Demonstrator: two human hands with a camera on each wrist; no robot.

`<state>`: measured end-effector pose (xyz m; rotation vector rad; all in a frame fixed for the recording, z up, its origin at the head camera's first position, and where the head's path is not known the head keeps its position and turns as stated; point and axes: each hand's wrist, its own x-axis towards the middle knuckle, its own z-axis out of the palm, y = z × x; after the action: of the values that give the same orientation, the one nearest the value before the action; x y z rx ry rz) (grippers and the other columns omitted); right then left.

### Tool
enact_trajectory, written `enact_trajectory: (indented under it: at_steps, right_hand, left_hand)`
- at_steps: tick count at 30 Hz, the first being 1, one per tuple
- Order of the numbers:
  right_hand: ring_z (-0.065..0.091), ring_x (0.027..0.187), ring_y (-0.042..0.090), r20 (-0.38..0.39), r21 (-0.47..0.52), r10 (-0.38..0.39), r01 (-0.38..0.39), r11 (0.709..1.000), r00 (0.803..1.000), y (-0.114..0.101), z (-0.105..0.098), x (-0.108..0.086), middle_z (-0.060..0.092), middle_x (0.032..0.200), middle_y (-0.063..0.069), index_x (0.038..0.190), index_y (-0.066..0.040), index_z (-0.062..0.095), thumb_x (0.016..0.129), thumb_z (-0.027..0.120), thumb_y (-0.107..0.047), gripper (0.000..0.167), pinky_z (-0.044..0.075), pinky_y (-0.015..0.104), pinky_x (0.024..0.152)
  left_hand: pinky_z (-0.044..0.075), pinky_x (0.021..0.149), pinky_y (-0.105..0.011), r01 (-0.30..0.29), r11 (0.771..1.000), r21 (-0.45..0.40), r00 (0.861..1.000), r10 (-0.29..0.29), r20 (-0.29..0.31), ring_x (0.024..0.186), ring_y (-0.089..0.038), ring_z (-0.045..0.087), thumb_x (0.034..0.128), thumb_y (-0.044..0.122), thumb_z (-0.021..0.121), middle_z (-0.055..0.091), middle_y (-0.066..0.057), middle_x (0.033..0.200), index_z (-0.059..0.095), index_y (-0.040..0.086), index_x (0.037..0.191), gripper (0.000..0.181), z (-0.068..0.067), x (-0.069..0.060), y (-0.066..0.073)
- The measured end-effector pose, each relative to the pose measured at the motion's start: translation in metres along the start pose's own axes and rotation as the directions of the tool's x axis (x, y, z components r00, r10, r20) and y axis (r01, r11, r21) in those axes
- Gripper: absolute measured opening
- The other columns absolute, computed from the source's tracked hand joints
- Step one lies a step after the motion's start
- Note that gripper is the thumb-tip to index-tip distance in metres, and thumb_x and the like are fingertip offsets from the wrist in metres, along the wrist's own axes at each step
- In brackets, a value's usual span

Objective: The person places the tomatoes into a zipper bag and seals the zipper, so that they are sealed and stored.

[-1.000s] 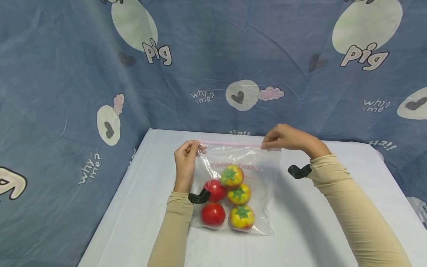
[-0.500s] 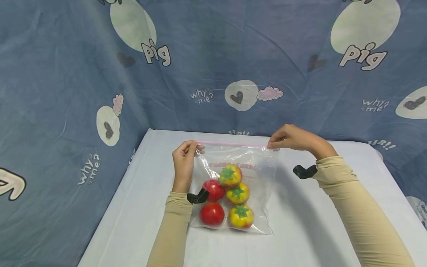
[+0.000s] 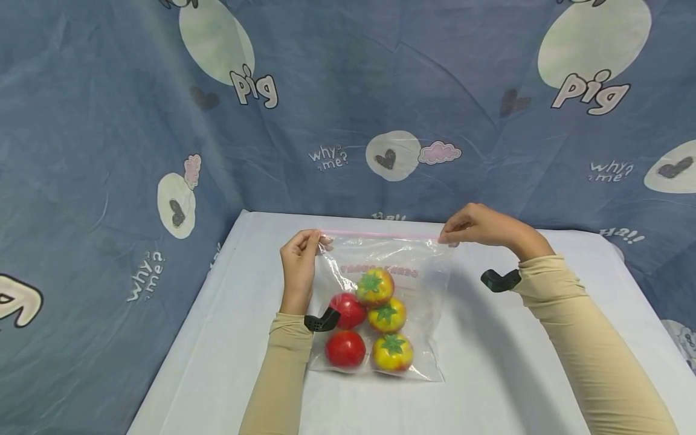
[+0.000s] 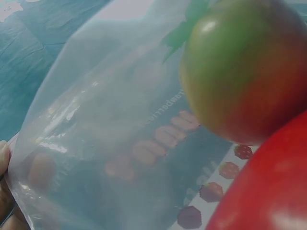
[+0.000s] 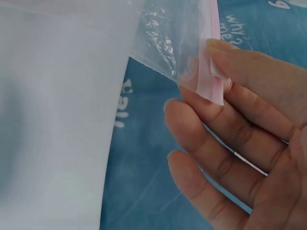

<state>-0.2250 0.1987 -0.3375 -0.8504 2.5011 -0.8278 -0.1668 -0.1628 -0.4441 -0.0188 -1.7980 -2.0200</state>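
A clear zip bag (image 3: 429, 302) with a pink strip along its top is held up over the white table. Through its film show two red tomatoes (image 3: 345, 348) and three yellow-and-red, tomato-like fruits (image 3: 393, 353) with green leaf tops. My left hand (image 3: 300, 266) pinches the bag's upper left corner between thumb and fingers. At the upper right corner, my right hand (image 3: 478, 225) pinches the end of the pink strip (image 5: 210, 81) between thumb and forefinger; its other fingers are loosely bent. A small white piece (image 5: 217, 72) shows beneath the right thumb.
The white-covered table (image 3: 217, 362) runs back to a blue printed cloth (image 3: 326, 90), which hangs behind it and along the left. Black devices sit on both wrists, the left one (image 3: 322, 320) in front of the bag.
My right hand has slid rightward along the pink strip to the bag's corner. The left hand keeps its pinch, and the bag has shifted slightly left in view.
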Motion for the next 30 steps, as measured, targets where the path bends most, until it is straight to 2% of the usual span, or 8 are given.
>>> enact_trajectory:
  at_steps: [15,23,30]
  right_hand:
    - [0.068,0.082,0.012,0.002,0.022,0.023,-0.023,1.0,1.0,0.007,0.004,0.002,0.076,0.086,0.007,0.102,-0.005,0.08,0.097,0.072,-0.022,0.019,0.057,0.026,0.08]
    - [0.068,0.082,0.013,0.01,0.037,0.03,-0.031,0.999,0.999,0.021,0.013,0.006,0.076,0.087,0.006,0.101,-0.006,0.08,0.098,0.071,-0.022,0.018,0.057,0.028,0.079]
    - [0.066,0.082,0.014,-0.002,0.035,0.049,-0.049,0.998,0.999,0.036,0.025,0.011,0.076,0.085,0.003,0.101,-0.007,0.079,0.098,0.07,-0.021,0.017,0.056,0.03,0.078]
  left_hand:
    - [0.053,0.07,-0.018,0.008,1.0,0.002,1.0,-0.008,0.011,0.068,-0.005,0.07,0.1027,0.014,0.063,0.076,0.011,0.076,0.069,-0.011,0.098,0.026,0.0,0.0,-0.004]
    - [0.053,0.069,-0.019,0.09,0.994,0.054,0.996,-0.091,0.015,0.07,-0.005,0.07,0.1022,0.016,0.064,0.075,0.01,0.076,0.072,-0.008,0.098,0.026,-0.001,-0.001,-0.009]
    - [0.052,0.068,-0.02,0.148,0.981,0.125,0.988,-0.151,0.015,0.069,-0.006,0.069,0.1011,0.019,0.067,0.079,-0.006,0.082,0.074,-0.007,0.098,0.026,-0.001,0.001,-0.019]
